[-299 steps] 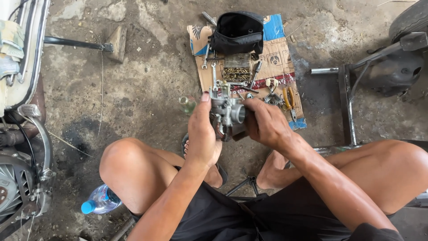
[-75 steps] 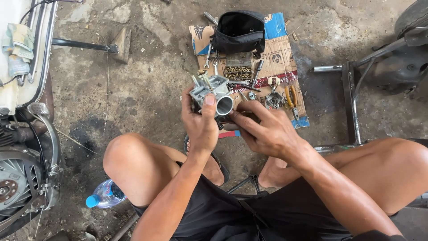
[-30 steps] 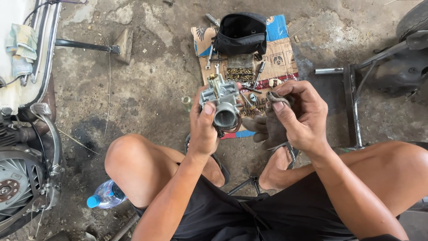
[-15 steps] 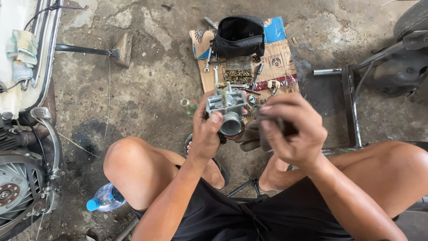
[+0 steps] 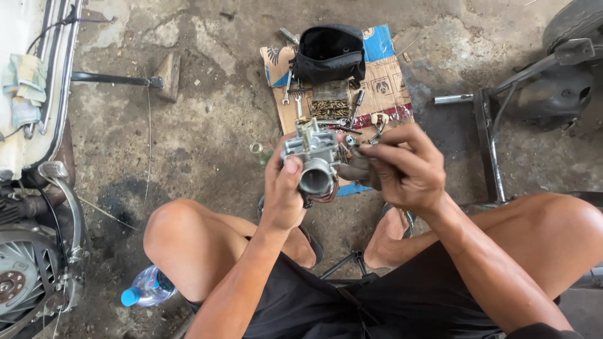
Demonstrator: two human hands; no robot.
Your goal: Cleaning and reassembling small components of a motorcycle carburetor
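Your left hand [image 5: 286, 194] is clamped on the metal carburetor [image 5: 312, 158], held above the concrete floor [image 5: 207, 125] in front of your knees. Your right hand [image 5: 405, 168] pinches something small beside it; what it is I cannot tell. If it slips, it could vanish among the loose tools on the cardboard [image 5: 386, 85] below.

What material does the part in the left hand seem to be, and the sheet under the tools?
The carburetor in the left hand looks like cast metal, probably aluminium: dull silver-grey, with a matte, slightly rough surface. The sheet under the tools looks like flattened cardboard: brown, printed, with worn edges and a blue panel.
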